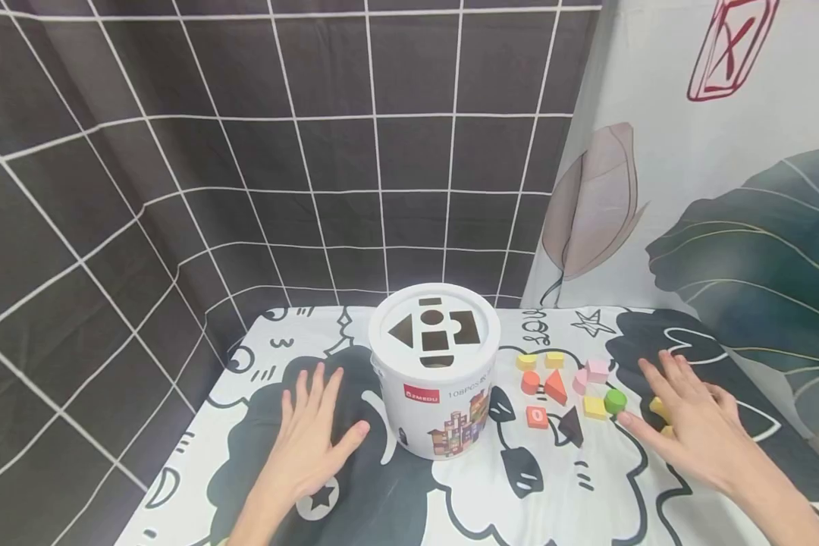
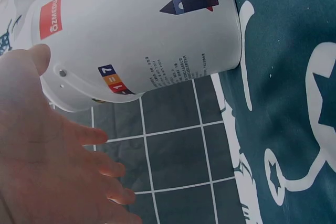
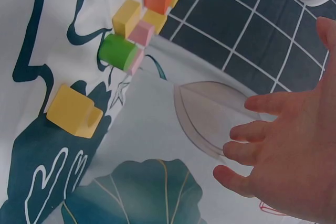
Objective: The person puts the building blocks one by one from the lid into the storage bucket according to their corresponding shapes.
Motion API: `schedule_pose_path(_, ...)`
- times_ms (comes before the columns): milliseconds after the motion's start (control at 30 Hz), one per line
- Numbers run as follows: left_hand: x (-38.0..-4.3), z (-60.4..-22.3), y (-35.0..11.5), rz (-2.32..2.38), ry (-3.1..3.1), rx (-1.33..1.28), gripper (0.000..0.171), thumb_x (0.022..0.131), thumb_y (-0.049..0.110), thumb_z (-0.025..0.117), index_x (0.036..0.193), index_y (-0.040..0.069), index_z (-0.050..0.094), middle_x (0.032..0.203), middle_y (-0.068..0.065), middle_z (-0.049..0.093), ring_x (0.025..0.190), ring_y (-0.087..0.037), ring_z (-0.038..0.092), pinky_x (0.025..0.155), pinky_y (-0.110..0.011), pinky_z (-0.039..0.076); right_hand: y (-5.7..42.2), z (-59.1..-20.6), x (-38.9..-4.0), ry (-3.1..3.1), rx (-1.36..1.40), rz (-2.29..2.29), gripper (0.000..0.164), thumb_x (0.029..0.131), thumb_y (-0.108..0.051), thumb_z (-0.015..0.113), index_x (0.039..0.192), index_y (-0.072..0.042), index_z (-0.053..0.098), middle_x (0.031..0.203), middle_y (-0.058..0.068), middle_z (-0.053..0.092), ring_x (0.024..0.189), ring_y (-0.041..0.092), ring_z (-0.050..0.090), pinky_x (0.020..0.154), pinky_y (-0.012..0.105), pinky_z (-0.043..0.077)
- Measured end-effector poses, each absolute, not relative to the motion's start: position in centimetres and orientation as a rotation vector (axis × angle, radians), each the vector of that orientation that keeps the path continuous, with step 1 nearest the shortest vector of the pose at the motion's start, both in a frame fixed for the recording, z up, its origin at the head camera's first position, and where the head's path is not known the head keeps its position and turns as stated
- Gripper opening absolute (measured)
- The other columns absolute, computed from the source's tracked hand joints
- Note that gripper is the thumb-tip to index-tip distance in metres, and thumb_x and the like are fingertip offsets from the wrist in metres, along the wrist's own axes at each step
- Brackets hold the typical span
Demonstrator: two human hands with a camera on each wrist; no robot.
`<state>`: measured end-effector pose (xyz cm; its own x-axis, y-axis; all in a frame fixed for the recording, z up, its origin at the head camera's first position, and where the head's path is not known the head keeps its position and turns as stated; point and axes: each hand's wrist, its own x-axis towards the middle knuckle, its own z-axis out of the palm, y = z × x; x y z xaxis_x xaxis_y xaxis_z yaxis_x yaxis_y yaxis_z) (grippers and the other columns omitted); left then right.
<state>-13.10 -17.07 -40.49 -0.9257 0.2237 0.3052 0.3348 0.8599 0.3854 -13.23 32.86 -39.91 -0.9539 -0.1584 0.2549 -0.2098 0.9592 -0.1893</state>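
Note:
A white lidded bucket with shaped holes in its lid stands upright at the middle of the table. To its left, my left hand is spread with straight fingers, holding nothing; the left wrist view has the bucket's side beyond it. My right hand is likewise spread and bare, right of a group of toy blocks. It partly hides a yellow notched block in the head view. Nearest on its left are a green cylinder and a yellow block.
Between bucket and right hand lie an orange triangular block, an orange cylinder, a red block marked 0, a dark triangular block, and pink and small yellow pieces. A dark gridded curtain hangs behind the patterned tablecloth.

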Motion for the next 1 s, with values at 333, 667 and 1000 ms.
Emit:
schedule_pose_path(333, -13.1, -40.3, -17.2, -0.661, -2.770, -0.434, 0.085, 0.096, 0.055, 0.052, 0.156, 0.000, 0.027, 0.159, -0.031, 0.017, 0.147, -0.050, 0.004, 0.110, -0.072, 0.004, 32.9, -39.7, -13.2, -2.872, 0.279, 0.305, 0.091, 0.093, -0.054, 0.060, 0.147, 0.013, 0.033, 0.153, 0.041, 0.019, 0.148, 0.047, 0.001, 0.094, 0.075, 0.015)
schedule_pose_path(667, -14.8, -38.4, -16.4, -0.843, -2.616, -0.528, 0.081, 0.097, 0.046, 0.055, 0.158, 0.002, 0.023, 0.163, -0.024, 0.011, 0.149, -0.043, 0.003, 0.114, -0.065, 0.005, 32.8, -40.0, -13.1, -2.894, 0.258, 0.329, 0.089, 0.092, -0.054, 0.061, 0.144, 0.014, 0.037, 0.150, 0.042, 0.023, 0.147, 0.048, 0.002, 0.093, 0.076, 0.015)
schedule_pose_path(1000, -17.8, -37.1, -14.1, -1.023, -2.438, -0.675, 0.073, 0.098, 0.044, 0.051, 0.156, 0.005, 0.030, 0.165, -0.017, 0.015, 0.152, -0.032, 0.005, 0.116, -0.061, 0.010, 32.9, -40.6, -13.1, -2.862, 0.277, 0.353, 0.089, 0.090, -0.053, 0.064, 0.143, 0.015, 0.039, 0.148, 0.043, 0.026, 0.145, 0.051, 0.010, 0.090, 0.074, 0.019)
